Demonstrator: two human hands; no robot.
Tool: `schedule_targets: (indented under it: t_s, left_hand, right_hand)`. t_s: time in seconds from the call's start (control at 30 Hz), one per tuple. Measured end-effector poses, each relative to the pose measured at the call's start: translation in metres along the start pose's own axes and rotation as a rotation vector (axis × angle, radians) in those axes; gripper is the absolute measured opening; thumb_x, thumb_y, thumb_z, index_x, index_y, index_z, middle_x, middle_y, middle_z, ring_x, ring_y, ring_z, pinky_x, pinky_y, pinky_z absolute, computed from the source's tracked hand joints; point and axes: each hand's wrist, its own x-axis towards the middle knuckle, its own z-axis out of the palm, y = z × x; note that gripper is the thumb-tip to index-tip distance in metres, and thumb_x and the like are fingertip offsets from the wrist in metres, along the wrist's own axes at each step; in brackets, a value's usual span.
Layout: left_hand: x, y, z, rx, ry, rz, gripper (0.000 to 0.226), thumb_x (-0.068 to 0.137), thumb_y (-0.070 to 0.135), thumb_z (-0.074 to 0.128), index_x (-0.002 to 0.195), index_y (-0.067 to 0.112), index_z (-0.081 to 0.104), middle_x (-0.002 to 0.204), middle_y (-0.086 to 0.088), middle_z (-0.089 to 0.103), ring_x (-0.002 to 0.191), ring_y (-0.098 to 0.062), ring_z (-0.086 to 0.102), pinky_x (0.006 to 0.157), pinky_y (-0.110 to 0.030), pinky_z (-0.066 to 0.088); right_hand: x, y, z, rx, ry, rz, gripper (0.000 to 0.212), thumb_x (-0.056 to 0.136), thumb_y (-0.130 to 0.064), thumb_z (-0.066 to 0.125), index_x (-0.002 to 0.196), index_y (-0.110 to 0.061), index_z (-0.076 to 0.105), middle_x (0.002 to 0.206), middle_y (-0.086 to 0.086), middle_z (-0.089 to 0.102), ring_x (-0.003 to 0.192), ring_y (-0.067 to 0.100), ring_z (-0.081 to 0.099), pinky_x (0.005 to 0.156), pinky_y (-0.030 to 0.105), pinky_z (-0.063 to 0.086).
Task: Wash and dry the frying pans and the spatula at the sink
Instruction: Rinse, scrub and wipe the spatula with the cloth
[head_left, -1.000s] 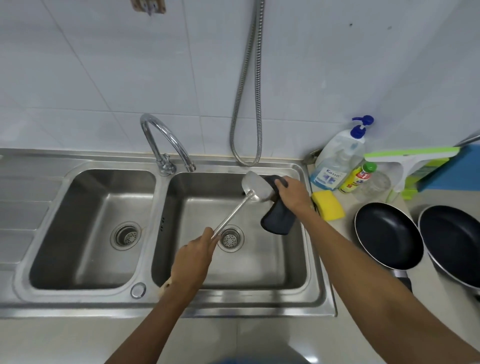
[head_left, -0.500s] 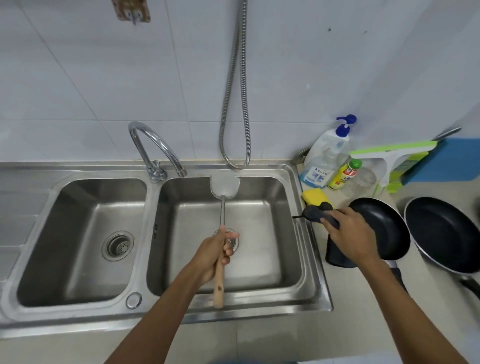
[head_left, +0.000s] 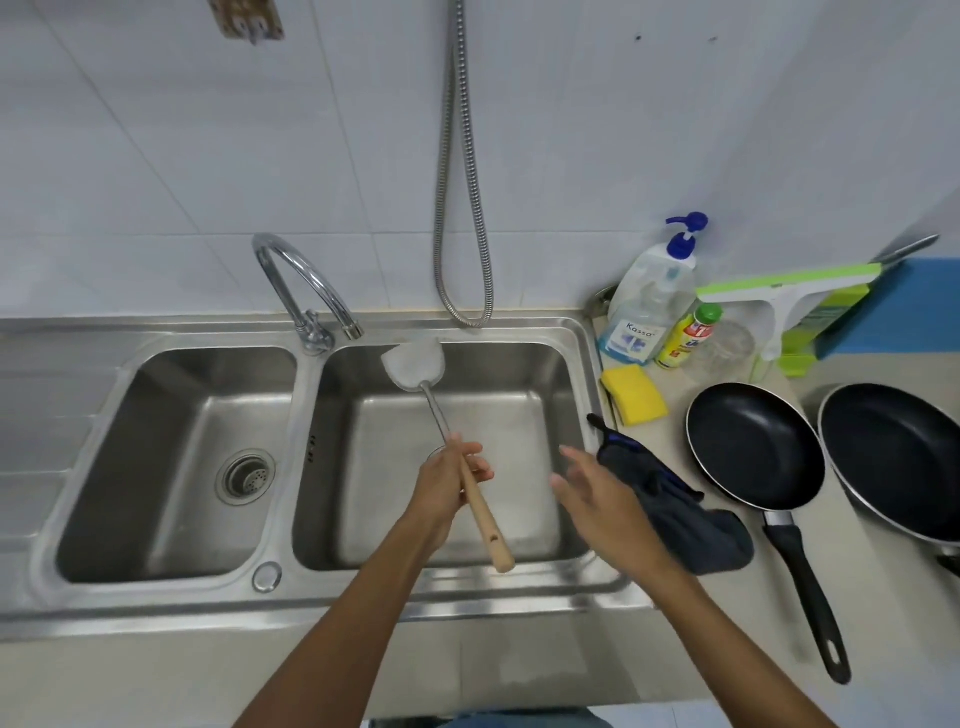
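Note:
My left hand (head_left: 447, 483) grips the metal spatula (head_left: 415, 365) by its wooden handle above the right sink basin (head_left: 524, 410), blade pointing away under the tap. Just right of the handle hovers my right hand (head_left: 597, 493), fingers spread and holding nothing. A dark cloth (head_left: 685, 519) lies on the counter at the sink's right rim, partly behind that hand. Two black frying pans stand on the counter to the right: the nearer pan (head_left: 753, 449) with its long handle toward me, the other pan (head_left: 898, 457) cut off by the frame edge.
The curved tap (head_left: 301, 280) stands between the left basin (head_left: 176, 457) and the right one; a metal hose (head_left: 467, 208) hangs on the tiled wall. A yellow sponge (head_left: 635, 393), soap pump bottle (head_left: 649, 306), small yellow bottle (head_left: 688, 338) and green squeegee (head_left: 784, 291) crowd the back right counter.
My right hand let go of the dark cloth on the counter and moved left toward the spatula handle. The spatula tilted slightly, still over the right basin.

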Motion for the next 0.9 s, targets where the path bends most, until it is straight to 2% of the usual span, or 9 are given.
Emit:
schedule_targets:
  t_s: [0.07,0.13,0.27,0.37,0.47,0.6,0.67,0.77,0.9]
  left_hand:
    - [0.0,-0.002,0.005,0.024,0.031,0.042,0.052,0.106,0.049,0.042,0.117,0.005,0.067,0.081,-0.004,0.073,0.079,-0.016,0.071,0.075,-0.033,0.053]
    - [-0.001,-0.006,0.008,0.032,0.061,0.069,0.051,0.105,0.05,0.043,0.116,0.007,0.068,0.091,-0.007,0.076,0.09,-0.022,0.072,0.078,-0.035,0.055]
    - [-0.011,-0.011,0.014,0.093,0.08,0.124,0.051,0.106,0.049,0.04,0.12,0.007,0.065,0.101,-0.006,0.079,0.099,-0.021,0.075,0.092,-0.039,0.057]
    - [-0.025,-0.017,0.026,0.173,0.122,0.174,0.041,0.109,0.045,0.034,0.117,0.012,0.058,0.097,-0.003,0.08,0.095,-0.018,0.075,0.096,-0.043,0.057]
    - [-0.036,-0.026,0.035,0.202,0.137,0.196,0.025,0.111,0.039,0.03,0.122,0.023,0.045,0.091,-0.006,0.08,0.089,-0.015,0.076,0.08,-0.028,0.058]
    - [-0.044,-0.038,0.041,0.332,0.147,0.244,0.047,0.11,0.039,0.033,0.136,0.0,0.039,0.083,-0.008,0.079,0.078,-0.013,0.074,0.075,-0.029,0.053]
    - [-0.043,-0.048,0.042,0.356,0.153,0.237,0.056,0.108,0.047,0.034,0.14,0.002,0.036,0.092,-0.012,0.078,0.088,-0.018,0.074,0.081,-0.032,0.057]
    - [-0.04,-0.07,0.042,0.416,0.21,0.211,0.071,0.096,0.068,0.034,0.138,0.012,0.041,0.119,-0.013,0.071,0.114,-0.032,0.067,0.102,-0.053,0.051]
    - [-0.08,-0.075,0.063,0.492,0.22,0.283,0.046,0.106,0.046,0.033,0.128,0.009,0.05,0.111,-0.007,0.065,0.114,-0.036,0.062,0.101,-0.049,0.049]
  right_hand:
    - [-0.013,-0.037,0.008,0.378,-0.319,0.122,0.043,0.098,-0.058,0.05,0.14,-0.051,0.044,0.117,0.001,0.072,0.096,0.018,0.074,0.092,0.037,0.058]
    - [-0.016,-0.05,0.017,0.473,-0.422,0.132,0.032,0.1,-0.058,0.048,0.131,-0.059,0.043,0.11,0.005,0.075,0.085,0.016,0.076,0.079,0.034,0.062]
    - [-0.015,-0.045,0.032,0.413,-0.465,0.02,0.053,0.101,-0.055,0.05,0.148,-0.058,0.026,0.108,-0.004,0.075,0.095,0.011,0.075,0.078,0.035,0.061]
    - [-0.025,-0.037,0.042,0.305,-0.494,-0.016,0.064,0.1,-0.056,0.05,0.152,-0.058,0.014,0.095,-0.006,0.078,0.095,0.009,0.073,0.091,0.04,0.059]
    - [-0.036,-0.028,0.049,0.302,-0.466,-0.025,0.064,0.1,-0.054,0.05,0.153,-0.057,0.014,0.092,-0.004,0.077,0.094,0.012,0.073,0.085,0.042,0.062]
    - [-0.052,-0.017,0.042,0.338,-0.436,-0.014,0.054,0.104,-0.045,0.047,0.152,-0.056,0.023,0.081,-0.003,0.074,0.084,0.011,0.072,0.084,0.042,0.062]
    - [-0.061,-0.012,0.04,0.334,-0.432,-0.023,0.054,0.104,-0.042,0.047,0.151,-0.058,0.024,0.082,-0.004,0.074,0.085,0.015,0.072,0.08,0.042,0.061]
    - [-0.078,-0.004,0.035,0.329,-0.407,-0.028,0.055,0.104,-0.04,0.046,0.15,-0.058,0.025,0.084,-0.004,0.075,0.089,0.018,0.073,0.079,0.045,0.061]
    - [-0.11,0.011,0.023,0.321,-0.418,-0.069,0.05,0.105,-0.042,0.042,0.149,-0.06,0.026,0.081,0.0,0.075,0.079,0.005,0.068,0.081,0.042,0.061]
